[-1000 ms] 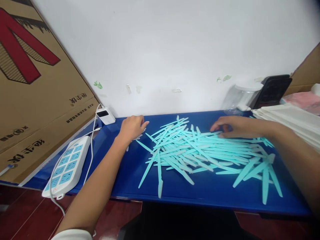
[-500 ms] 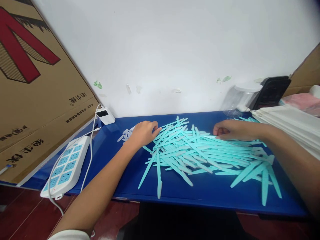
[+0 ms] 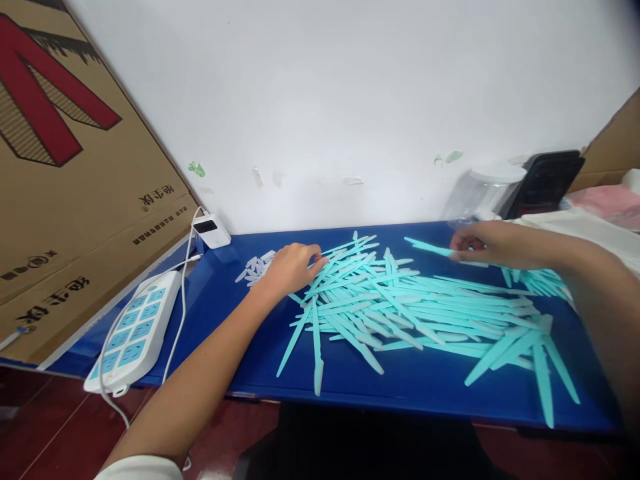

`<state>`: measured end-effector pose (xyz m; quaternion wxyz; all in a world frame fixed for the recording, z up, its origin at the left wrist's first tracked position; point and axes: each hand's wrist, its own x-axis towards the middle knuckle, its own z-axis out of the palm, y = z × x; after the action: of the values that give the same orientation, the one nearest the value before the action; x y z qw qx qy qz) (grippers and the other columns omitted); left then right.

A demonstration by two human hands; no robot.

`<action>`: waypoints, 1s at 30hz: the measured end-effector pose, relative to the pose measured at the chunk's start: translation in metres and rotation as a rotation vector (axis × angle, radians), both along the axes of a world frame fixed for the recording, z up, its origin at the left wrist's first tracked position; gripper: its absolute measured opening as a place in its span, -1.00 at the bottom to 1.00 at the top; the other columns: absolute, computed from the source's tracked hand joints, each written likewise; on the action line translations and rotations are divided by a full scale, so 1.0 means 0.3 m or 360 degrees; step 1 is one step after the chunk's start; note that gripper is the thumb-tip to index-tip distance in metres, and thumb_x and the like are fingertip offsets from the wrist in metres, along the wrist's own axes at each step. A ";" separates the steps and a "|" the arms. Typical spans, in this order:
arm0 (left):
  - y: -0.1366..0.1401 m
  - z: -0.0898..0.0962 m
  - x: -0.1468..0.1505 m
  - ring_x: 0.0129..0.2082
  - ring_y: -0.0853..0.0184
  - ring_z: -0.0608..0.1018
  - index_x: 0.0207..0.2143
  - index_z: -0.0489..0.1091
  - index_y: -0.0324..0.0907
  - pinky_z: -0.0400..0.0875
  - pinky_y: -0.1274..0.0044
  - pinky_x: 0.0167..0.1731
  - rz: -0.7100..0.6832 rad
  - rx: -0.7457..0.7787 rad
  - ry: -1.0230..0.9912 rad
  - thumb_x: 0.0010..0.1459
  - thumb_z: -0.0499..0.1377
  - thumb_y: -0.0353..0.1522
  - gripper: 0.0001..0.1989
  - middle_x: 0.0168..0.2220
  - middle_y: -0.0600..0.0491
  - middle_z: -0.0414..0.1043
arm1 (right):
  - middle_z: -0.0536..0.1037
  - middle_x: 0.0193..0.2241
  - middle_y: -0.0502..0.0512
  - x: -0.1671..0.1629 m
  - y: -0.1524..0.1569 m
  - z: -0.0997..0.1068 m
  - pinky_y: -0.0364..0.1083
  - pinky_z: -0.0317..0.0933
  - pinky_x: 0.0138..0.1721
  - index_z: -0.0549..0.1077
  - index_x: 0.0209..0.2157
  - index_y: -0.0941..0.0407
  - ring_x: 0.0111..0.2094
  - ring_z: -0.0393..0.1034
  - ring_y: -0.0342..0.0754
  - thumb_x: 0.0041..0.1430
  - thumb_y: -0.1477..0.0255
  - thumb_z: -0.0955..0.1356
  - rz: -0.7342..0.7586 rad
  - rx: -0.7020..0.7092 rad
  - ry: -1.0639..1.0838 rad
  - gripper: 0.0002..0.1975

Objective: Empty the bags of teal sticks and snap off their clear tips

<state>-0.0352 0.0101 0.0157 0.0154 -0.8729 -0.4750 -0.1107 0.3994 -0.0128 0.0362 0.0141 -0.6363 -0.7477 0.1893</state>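
A loose heap of several thin turquoise plastic sticks [image 3: 400,303] lies spread over a blue table [image 3: 240,333]. My left hand [image 3: 290,267] rests at the heap's left edge, fingers curled onto the ends of a few sticks. My right hand [image 3: 483,243] is lifted at the back right and pinches one turquoise stick [image 3: 427,247] that points left above the pile. Several small pale pieces [image 3: 255,267] lie on the table just left of my left hand. A smaller bunch of sticks [image 3: 543,280] lies under my right forearm.
A white and blue power strip [image 3: 133,333] with a cord lies at the table's left end, a white charger [image 3: 213,230] behind it. A large cardboard box [image 3: 75,167] leans at the left. A clear jar [image 3: 483,190], a dark device [image 3: 543,180] and stacked white sheets [image 3: 590,230] stand at the right.
My right hand has risen from the pile and drawn back to the right with one stick pinched in it. My left hand moved right from the pale pieces to the heap's edge.
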 end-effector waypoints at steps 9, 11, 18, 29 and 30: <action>-0.073 0.012 0.063 -0.59 0.38 0.30 -0.28 0.48 -0.16 0.07 0.50 -0.49 -0.0296 -0.0279 -0.0574 0.46 0.05 -0.04 -0.56 -0.60 0.15 0.27 | 0.40 -0.57 -0.07 -0.288 -0.069 -0.015 -0.09 0.14 -0.44 0.59 -0.16 0.12 -0.57 0.22 -0.18 0.10 -0.08 0.53 -0.0145 0.0190 0.1494 -0.45; -0.112 0.005 0.100 -0.60 0.42 0.24 -0.27 0.47 -0.17 0.07 0.51 -0.50 -0.0426 -0.0476 -0.0802 0.48 0.02 -0.01 -0.52 -0.60 0.18 0.20 | 0.48 -0.55 -0.02 -0.376 -0.089 -0.044 -0.09 0.23 -0.46 0.60 -0.20 0.12 -0.57 0.32 -0.15 0.02 -0.03 0.59 -0.0195 0.0104 0.1759 -0.46; -0.199 -0.043 0.186 -0.54 0.44 0.36 -0.42 0.27 -0.17 0.20 0.54 -0.46 -0.0619 -0.0868 -0.1071 0.47 0.06 -0.01 -0.50 -0.55 0.16 0.30 | 0.65 -0.44 0.09 -0.529 -0.171 -0.055 0.01 0.44 -0.34 0.66 -0.28 0.09 -0.50 0.49 -0.07 0.05 0.03 0.59 -0.0159 -0.0052 0.1977 -0.58; -0.191 -0.040 0.176 -0.59 0.43 0.38 -0.24 0.58 -0.22 0.28 0.55 -0.46 -0.0620 -0.0991 -0.1058 0.51 -0.01 -0.02 -0.44 -0.53 0.09 0.46 | 0.57 -0.51 0.04 -0.523 -0.174 -0.065 -0.05 0.33 -0.46 0.67 -0.34 0.06 -0.51 0.39 -0.11 0.00 0.03 0.61 -0.0302 0.0155 0.2103 -0.61; -0.192 -0.040 0.177 -0.60 0.43 0.37 -0.24 0.58 -0.23 0.27 0.55 -0.48 -0.0616 -0.0999 -0.1056 0.51 -0.01 -0.02 -0.44 -0.54 0.10 0.45 | 0.58 -0.49 0.05 -0.526 -0.174 -0.066 -0.05 0.35 -0.44 0.67 -0.33 0.07 -0.48 0.41 -0.10 0.01 0.04 0.61 -0.0298 0.0147 0.2145 -0.61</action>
<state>0.0178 -0.0476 0.0036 -0.4210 -0.8253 -0.2940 -0.2350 0.2416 -0.0651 0.0166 0.5201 -0.4402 -0.5249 0.5101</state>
